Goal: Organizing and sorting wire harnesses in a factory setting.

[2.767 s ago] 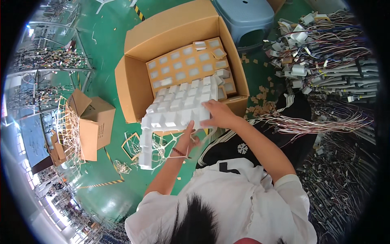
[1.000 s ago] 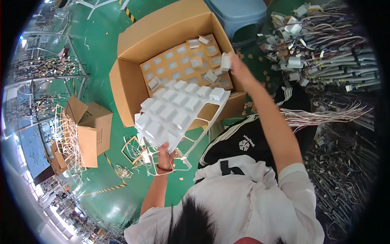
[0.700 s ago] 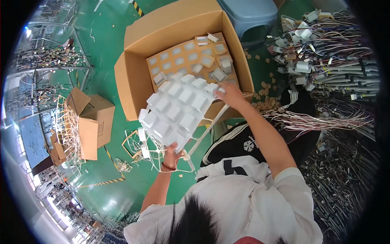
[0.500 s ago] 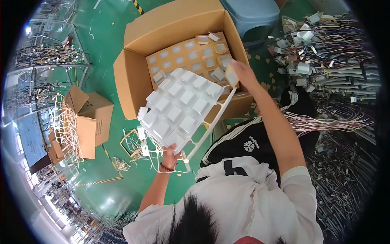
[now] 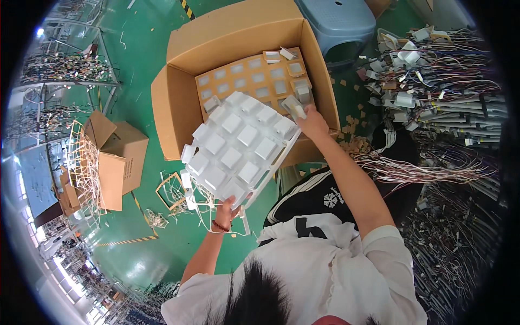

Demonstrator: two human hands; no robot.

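Observation:
My left hand [image 5: 226, 212], a beaded bracelet at its wrist, grips the near corner of a white sheet [image 5: 232, 157] of square, box-shaped plastic pieces in rows. Thin white plastic strips run along the sheet's right edge and hang below that hand. The sheet is tilted over the near side of an open cardboard box [image 5: 179, 103]. My right hand [image 5: 313, 122] is closed on a small white plastic piece [image 5: 293, 106] at the sheet's far right corner. Inside the box lies a tan cardboard layer [image 5: 246, 73] with whitish squares in rows, and several loose white pieces rest on its right side.
A blue plastic stool [image 5: 338, 24] stands behind the box. Bundled cables with white connectors [image 5: 433, 81] fill the right side. At the left is a smaller carton [image 5: 130, 154] with white plastic strips spilling out. Tan scraps [image 5: 352, 124] litter the green floor.
My right hand has moved left and down with the small piece, toward the sheet's far right corner. The strip frame has swung in closer to the sheet. My left hand keeps its grip.

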